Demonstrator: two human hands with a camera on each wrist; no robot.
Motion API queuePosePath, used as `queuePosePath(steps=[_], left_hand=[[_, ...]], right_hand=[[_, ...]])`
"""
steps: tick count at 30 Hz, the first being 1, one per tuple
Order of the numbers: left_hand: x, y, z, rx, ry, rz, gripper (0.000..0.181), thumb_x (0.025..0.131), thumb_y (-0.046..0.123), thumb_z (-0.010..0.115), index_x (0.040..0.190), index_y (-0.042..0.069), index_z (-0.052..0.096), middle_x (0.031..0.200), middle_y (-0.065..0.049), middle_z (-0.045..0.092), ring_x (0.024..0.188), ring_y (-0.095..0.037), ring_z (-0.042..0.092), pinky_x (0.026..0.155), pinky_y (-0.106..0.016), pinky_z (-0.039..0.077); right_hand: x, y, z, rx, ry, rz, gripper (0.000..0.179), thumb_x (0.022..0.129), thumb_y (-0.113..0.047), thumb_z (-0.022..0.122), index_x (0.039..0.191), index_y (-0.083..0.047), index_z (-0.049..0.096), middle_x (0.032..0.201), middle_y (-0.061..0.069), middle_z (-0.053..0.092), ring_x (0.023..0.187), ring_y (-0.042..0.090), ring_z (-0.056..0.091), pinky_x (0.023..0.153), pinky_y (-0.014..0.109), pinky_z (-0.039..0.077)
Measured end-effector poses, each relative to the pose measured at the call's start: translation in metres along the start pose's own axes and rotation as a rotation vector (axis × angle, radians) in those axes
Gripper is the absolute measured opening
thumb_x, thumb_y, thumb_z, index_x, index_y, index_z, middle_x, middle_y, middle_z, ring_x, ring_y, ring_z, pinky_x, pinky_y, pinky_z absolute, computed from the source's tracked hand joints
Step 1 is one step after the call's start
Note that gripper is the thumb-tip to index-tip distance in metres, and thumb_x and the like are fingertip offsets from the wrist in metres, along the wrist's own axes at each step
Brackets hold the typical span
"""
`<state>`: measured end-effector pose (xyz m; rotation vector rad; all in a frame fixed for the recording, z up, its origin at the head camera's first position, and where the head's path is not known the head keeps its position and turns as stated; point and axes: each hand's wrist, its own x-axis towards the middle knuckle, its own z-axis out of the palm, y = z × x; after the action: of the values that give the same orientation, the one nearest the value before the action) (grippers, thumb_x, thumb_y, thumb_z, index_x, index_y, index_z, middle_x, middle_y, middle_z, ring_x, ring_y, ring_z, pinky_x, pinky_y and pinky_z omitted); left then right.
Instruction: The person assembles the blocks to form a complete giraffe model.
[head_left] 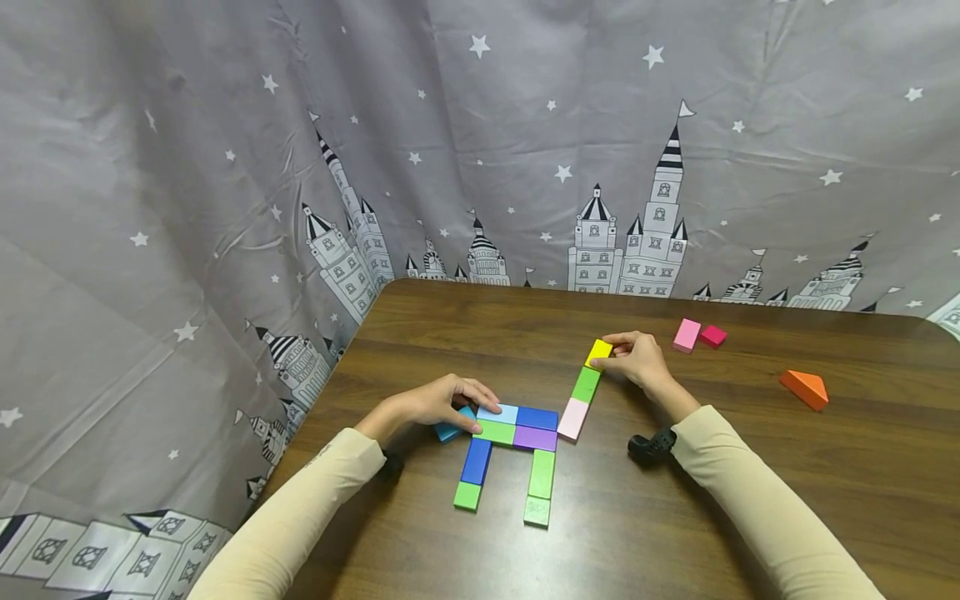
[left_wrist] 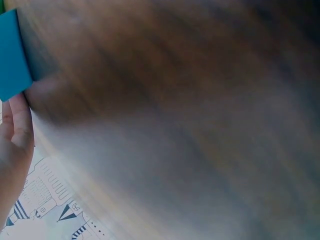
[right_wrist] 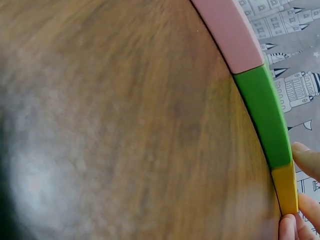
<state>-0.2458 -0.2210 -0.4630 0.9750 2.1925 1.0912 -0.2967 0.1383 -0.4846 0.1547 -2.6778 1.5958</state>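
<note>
My right hand (head_left: pixel 637 358) pinches the yellow block (head_left: pixel 598 353) between thumb and fingers. That block tops a slanted row with a green block (head_left: pixel 586 384) and a pale pink block (head_left: pixel 573 418); the right wrist view shows the same yellow block (right_wrist: pixel 285 189) by the fingertips. Against the light blue block (head_left: pixel 504 413) and the lime green block (head_left: pixel 495 432) rest the fingertips of my left hand (head_left: pixel 435 402). Dark blue (head_left: pixel 537 418) and purple (head_left: pixel 536 438) blocks adjoin these. Partly under the left hand lies a teal block (head_left: pixel 447 431).
Two leg-like rows extend toward me: a blue block (head_left: pixel 476 461) with a small green one (head_left: pixel 467 497), and a green block (head_left: pixel 542 473) with a paler one (head_left: pixel 537 511). Farther right lie pink (head_left: pixel 686 335), crimson (head_left: pixel 713 336) and orange triangular (head_left: pixel 806 389) blocks. A curtain (head_left: pixel 480 167) hangs behind.
</note>
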Motion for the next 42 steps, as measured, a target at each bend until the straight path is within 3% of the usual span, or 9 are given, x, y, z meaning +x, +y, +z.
queuePosePath(steps=[10,27,37,42], left_hand=[[0.000,0.000,0.000,-0.014,-0.001,0.003,0.036,0.088,0.003,0.076,0.123,-0.002,0.069,0.129,-0.013,0.062,0.122,-0.025,0.054,0.100,-0.040,0.046],[-0.002,0.000,0.000,-0.013,0.004,0.009,0.036,0.088,0.003,0.076,0.122,-0.002,0.069,0.128,-0.013,0.063,0.121,-0.025,0.054,0.099,-0.039,0.046],[-0.002,0.001,0.001,-0.008,-0.005,0.007,0.036,0.088,0.003,0.075,0.123,-0.002,0.069,0.129,-0.013,0.062,0.122,-0.025,0.054,0.099,-0.039,0.047],[0.000,0.001,0.000,-0.007,-0.002,0.002,0.036,0.088,0.003,0.075,0.123,-0.001,0.069,0.129,-0.013,0.062,0.122,-0.025,0.054,0.099,-0.039,0.047]], right_hand=[[0.000,-0.001,0.000,0.000,-0.033,0.019,0.052,0.076,-0.010,0.087,0.118,0.012,0.067,0.109,0.025,0.061,0.087,0.021,0.055,0.070,0.017,0.045],[0.001,-0.002,0.002,-0.015,-0.059,0.023,0.052,0.076,-0.010,0.087,0.119,0.010,0.067,0.103,0.022,0.060,0.086,0.020,0.050,0.069,0.019,0.044],[0.002,0.005,-0.011,0.118,0.040,-0.003,0.050,0.079,-0.005,0.084,0.121,0.014,0.064,0.113,0.030,0.066,0.079,0.005,0.055,0.069,0.011,0.047],[0.005,0.005,-0.032,0.070,0.110,-0.033,0.051,0.081,-0.009,0.084,0.122,0.013,0.063,0.113,0.032,0.064,0.078,0.002,0.054,0.069,0.009,0.046]])
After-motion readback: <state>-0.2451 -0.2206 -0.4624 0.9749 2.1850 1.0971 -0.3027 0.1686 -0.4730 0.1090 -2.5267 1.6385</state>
